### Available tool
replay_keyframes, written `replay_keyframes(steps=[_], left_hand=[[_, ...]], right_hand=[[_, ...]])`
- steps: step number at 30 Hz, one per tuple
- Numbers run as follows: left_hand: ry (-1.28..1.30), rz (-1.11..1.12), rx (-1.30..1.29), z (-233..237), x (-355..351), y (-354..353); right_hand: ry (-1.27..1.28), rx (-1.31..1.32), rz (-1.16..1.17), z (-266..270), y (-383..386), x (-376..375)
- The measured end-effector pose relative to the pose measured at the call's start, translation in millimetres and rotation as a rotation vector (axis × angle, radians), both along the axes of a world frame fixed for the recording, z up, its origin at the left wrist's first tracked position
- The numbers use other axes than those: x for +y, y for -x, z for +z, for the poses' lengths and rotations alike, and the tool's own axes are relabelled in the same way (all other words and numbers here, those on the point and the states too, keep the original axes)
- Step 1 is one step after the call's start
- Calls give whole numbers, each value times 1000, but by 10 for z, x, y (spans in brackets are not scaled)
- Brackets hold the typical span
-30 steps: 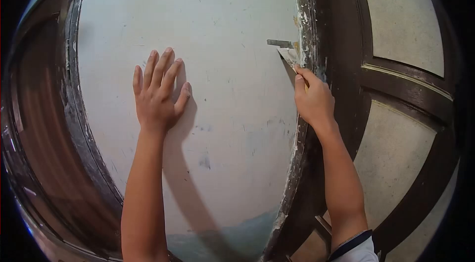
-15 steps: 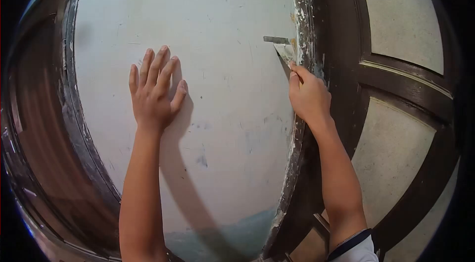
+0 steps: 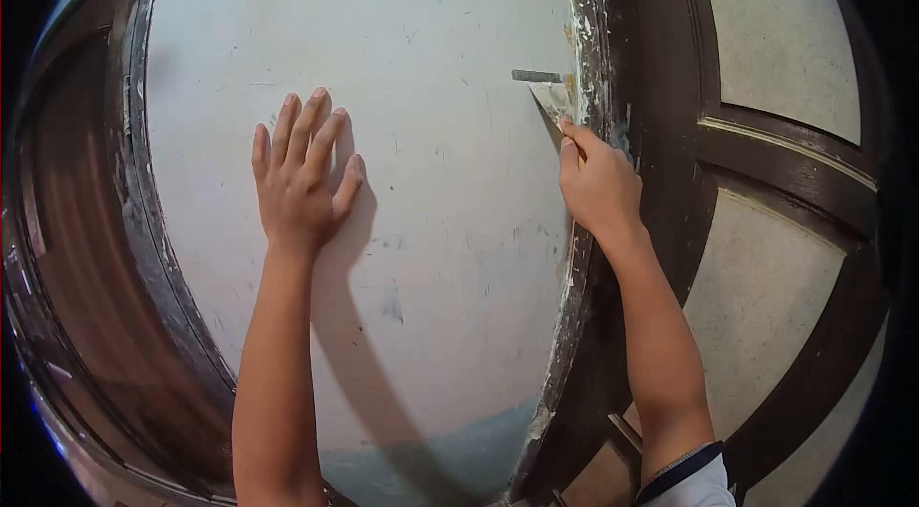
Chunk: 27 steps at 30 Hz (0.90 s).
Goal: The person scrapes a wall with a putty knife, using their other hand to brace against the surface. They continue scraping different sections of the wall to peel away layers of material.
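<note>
Flat against the pale wall panel (image 3: 450,153), my left hand (image 3: 304,172) has its fingers spread and holds nothing. My right hand (image 3: 600,181) is closed around a scraper (image 3: 553,103) at the panel's right edge. The scraper's wide blade points up and touches the wall just below a short dark grey strip (image 3: 536,76). Its handle is hidden in my fingers. Beside the blade runs a dark wooden frame (image 3: 592,38) with chipped whitish paint.
A dark door with pale inset panels (image 3: 785,43) stands at the right. On the left are a worn frame edge (image 3: 144,172) and a brown reddish surface (image 3: 81,220). Low on the wall is a greenish patch (image 3: 450,454).
Both hands keep almost the same place on the wall. The view has shifted very slightly, and the scraper is still just below the grey strip.
</note>
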State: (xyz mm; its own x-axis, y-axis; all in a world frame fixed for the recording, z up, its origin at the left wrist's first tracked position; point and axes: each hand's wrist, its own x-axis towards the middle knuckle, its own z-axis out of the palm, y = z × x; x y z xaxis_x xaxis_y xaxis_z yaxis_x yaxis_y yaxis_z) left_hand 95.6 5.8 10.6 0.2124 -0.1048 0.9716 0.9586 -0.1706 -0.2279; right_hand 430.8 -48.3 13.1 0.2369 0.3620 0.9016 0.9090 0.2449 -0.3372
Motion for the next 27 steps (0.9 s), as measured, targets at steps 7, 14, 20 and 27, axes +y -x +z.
replay_keyframes(steps=[7,14,20,27], left_hand=[[4,-19,5,2,1,4],[7,-10,-2,1,-8,-2],[2,-14,-6,2,-3,-9],[-18,-17,-2,9,2,-8]], right_hand=[[14,-12,-18,-2,14,-12],[4,-26,-13,5,12,36],[20,-36,-24,36,52,0],[40,-50,-36,14,73,-5]])
